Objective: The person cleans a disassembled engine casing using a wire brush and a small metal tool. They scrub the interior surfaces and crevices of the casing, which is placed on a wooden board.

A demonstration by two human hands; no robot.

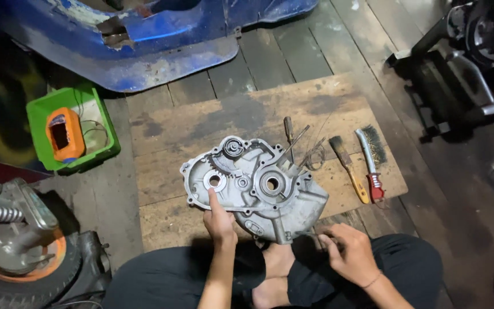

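Left hand (219,220): index finger extended and laid on the engine case (254,186) beside its left bearing hole; the other fingers are curled.
Right hand (347,252): fingers pressed together, possibly pinching a thin wire, though this cannot be told for certain; held just off the case's lower right corner.
Engine case: laid flat on the wooden board (161,129), directly ahead of both hands, long axis left to right; the left hand is nearer.
Right of case: paintbrush (350,169) and wire brush (371,161).
Left of case: green bin (101,111).

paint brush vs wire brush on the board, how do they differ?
The paint brush has a yellow handle and short dark bristles; the wire brush has a red grip, a curved metal neck and longer wiry bristles. The paint brush lies left of it. Both lie on the wooden board, bristles away from the person.
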